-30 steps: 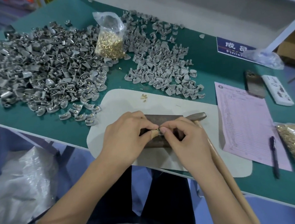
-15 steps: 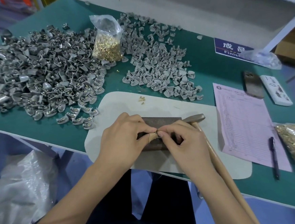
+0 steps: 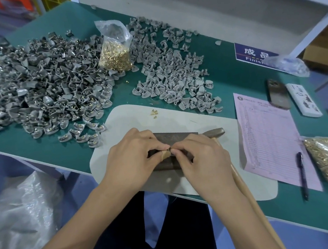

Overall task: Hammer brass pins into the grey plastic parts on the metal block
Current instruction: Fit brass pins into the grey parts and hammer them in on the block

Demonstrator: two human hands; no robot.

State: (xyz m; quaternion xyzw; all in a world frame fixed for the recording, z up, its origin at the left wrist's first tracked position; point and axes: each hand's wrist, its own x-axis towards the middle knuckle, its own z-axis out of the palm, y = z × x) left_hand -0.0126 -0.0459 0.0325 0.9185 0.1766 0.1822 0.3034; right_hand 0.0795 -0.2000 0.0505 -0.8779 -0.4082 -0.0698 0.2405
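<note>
We can read "Finis" under two big signs on the blue label [image 3: 252, 55], far up and right of our fingers; the pink sheet [image 3: 268, 135] has tiny print we cannot read; the white mat [image 3: 178, 115] hangs over the counter [image 3: 195, 78] edge below our hands; our left hand [image 3: 131, 158] pinches a grey plastic part [image 3: 165, 154] on the metal block [image 3: 174, 136]; our right hand [image 3: 203, 160] fingers [image 3: 178, 149] pinch together at it, what they hold too small to see; the hammer [image 3: 216, 132] lies right of them.
</note>
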